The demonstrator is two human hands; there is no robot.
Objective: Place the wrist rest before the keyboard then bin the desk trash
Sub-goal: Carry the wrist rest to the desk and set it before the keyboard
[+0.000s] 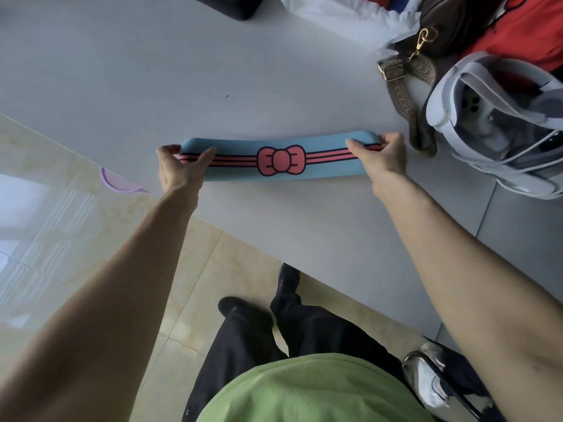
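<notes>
A long blue wrist rest with pink stripes and a pink bow in its middle lies across the white desk. My left hand grips its left end, thumb on top and fingers over the far edge. My right hand grips its right end the same way. No keyboard, trash or bin shows in the frame.
A white headset sits at the right edge of the desk. A brown bag with a woven strap, white crumpled plastic and red fabric lie at the back right. A lilac round object peeks from under the desk's near edge.
</notes>
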